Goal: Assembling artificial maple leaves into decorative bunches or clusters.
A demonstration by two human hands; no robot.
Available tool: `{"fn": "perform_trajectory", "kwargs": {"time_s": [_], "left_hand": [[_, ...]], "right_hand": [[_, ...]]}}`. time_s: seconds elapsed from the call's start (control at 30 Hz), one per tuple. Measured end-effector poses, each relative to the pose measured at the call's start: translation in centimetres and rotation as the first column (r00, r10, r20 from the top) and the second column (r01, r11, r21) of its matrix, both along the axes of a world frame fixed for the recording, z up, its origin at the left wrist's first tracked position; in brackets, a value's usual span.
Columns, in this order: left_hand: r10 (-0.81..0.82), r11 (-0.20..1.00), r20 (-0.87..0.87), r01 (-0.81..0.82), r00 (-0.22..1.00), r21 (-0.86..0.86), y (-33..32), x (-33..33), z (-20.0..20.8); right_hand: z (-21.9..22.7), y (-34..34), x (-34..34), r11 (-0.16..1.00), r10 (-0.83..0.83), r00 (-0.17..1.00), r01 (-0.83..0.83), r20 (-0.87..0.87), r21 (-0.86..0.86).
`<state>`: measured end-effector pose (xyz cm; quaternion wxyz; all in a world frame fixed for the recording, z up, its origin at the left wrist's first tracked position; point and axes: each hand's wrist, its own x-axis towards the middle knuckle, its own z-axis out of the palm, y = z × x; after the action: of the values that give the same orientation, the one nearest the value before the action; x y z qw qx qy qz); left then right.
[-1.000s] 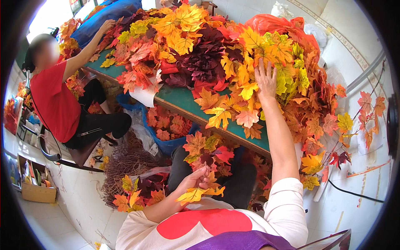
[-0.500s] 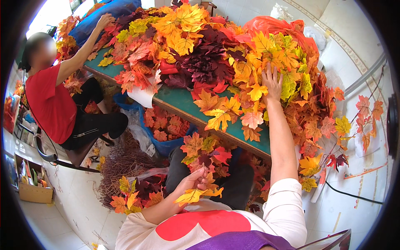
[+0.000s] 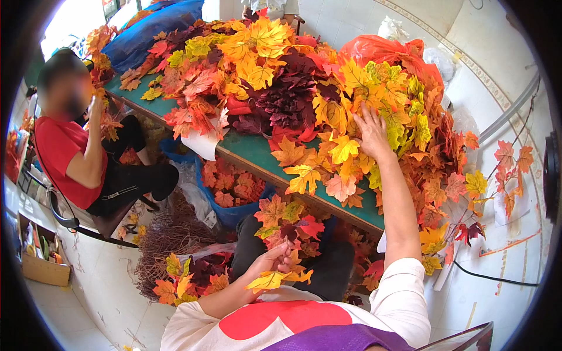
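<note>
- The left hand [image 3: 270, 261] is nearest, low by the lap. Its grip is pinched together on a small bunch of artificial leaves [image 3: 275, 279] — yellow and orange, fanned out just below the fingers.
- These leaves look very light, thin and soft. I judge they bend easily and can slip from each other, so the best hold is at the stems where they meet, not at the blades.
- Just above this hand, more loose leaves [image 3: 287, 225] lie in the lap.
- Farther away, the right hand [image 3: 370, 130] is stretched out on the leaf pile [image 3: 281, 88] on the green desk [image 3: 252, 153]. Its fingers are spread and lie flat on yellow leaves — touching, not closed on anything.
- Left of both hands, well apart, another person in a red shirt [image 3: 61, 158] sits at the desk.
</note>
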<state>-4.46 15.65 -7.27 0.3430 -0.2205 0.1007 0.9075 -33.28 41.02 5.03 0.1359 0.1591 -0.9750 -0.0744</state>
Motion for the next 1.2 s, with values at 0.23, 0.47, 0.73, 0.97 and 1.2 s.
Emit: {"fn": "perform_trajectory", "kwargs": {"time_s": [0.23, 0.47, 0.73, 0.97, 1.2], "left_hand": [[0.019, 0.999, 0.026, -0.018, 0.999, -0.032, 0.4, -0.2, 0.4], [-0.026, 1.000, 0.003, 0.026, 1.000, 0.004, 0.7, -0.3, -0.6], [-0.067, 0.998, 0.001, 0.067, 0.998, -0.003, 0.0, -0.7, -0.9], [-0.022, 0.999, 0.044, 0.023, 0.999, -0.027, 0.3, -1.7, -0.7], [0.013, 0.999, 0.057, -0.010, 0.998, -0.046, 0.3, -2.0, -0.2]], "right_hand": [[5.3, -2.7, 2.0, 0.994, 0.068, 0.995, -0.062, 0.066, -0.087], [2.1, -8.7, -7.0, 0.699, 0.689, 0.650, -0.713, -0.319, 0.055], [4.6, 2.0, -12.7, 0.991, -0.012, 0.980, -0.015, -0.198, -0.130], [5.0, 2.3, -11.1, 0.970, -0.092, 0.986, 0.058, -0.140, -0.235], [2.6, -1.8, -12.6, 0.986, -0.022, 0.999, 0.017, -0.030, -0.164]]}}
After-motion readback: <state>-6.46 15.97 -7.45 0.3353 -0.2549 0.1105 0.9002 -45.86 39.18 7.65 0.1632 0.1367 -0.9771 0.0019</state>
